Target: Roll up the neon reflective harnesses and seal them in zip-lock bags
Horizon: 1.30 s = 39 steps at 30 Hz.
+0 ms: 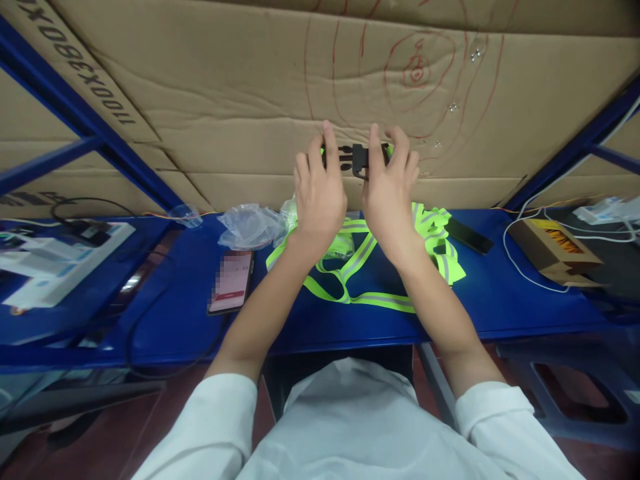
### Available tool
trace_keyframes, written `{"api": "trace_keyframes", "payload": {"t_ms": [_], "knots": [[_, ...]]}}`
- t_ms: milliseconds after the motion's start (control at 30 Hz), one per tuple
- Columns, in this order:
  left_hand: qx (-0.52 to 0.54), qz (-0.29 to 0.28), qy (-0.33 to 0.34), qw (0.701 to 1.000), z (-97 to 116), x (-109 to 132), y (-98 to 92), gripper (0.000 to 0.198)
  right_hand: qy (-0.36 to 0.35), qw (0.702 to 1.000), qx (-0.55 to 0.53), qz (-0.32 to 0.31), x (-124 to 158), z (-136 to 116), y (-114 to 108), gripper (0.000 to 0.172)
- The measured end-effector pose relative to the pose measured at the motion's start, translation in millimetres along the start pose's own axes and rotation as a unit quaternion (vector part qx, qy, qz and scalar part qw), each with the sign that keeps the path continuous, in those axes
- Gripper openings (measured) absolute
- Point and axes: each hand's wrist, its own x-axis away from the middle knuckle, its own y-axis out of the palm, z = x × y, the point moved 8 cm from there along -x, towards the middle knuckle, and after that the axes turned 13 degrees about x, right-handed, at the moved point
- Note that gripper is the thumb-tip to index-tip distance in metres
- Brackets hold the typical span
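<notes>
Both hands are raised above the blue table, each gripping one half of a black plastic side-release buckle. My left hand (320,193) pinches the pronged half (346,157) between its fingers. The socket half (359,161) is in my right hand (391,187). The two halves face each other closely; I cannot tell whether the prong tips have entered the socket. Bits of yellow-green webbing show at my fingers. Below, a neon yellow-green reflective strap (380,301) with a grey stripe lies in loose loops on the table.
Clear plastic bags (250,225) and a phone with a lit screen (231,283) lie left of the strap. A dark phone (470,236) lies to its right. Further out are a small cardboard box (555,250) and a white power strip (75,263). Cardboard (225,87) walls the back.
</notes>
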Motion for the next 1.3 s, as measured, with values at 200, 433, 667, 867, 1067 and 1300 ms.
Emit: {"api": "trace_keyframes", "payload": {"t_ms": [200, 433, 667, 867, 1067, 1300], "knots": [[0.049, -0.016, 0.033, 0.998, 0, 0, 6.6, 0.064, -0.02, 0.999, -0.048, -0.008, 1, -2, 8, 0.058], [0.052, -0.098, 0.091, 0.99, -1, -4, 4.8, 0.076, -0.111, 0.985, -0.119, -0.047, -9, 3, 12, 0.069], [0.048, -0.147, 0.132, 0.979, 0, -13, -13.2, 0.089, -0.196, 0.96, -0.182, -0.078, -5, 0, 15, 0.081], [0.082, -0.086, 0.127, 0.985, 9, -16, -36.9, 0.086, -0.161, 0.958, -0.232, -0.059, -13, 2, 9, 0.093], [0.183, -0.04, 0.073, 0.98, 7, -22, -48.4, 0.096, -0.078, 0.938, -0.316, -0.119, -18, 12, 1, 0.09], [0.242, 0.001, 0.108, 0.964, 0, -23, -45.7, 0.087, -0.006, 0.861, -0.475, -0.182, -9, 3, 7, 0.052]]}}
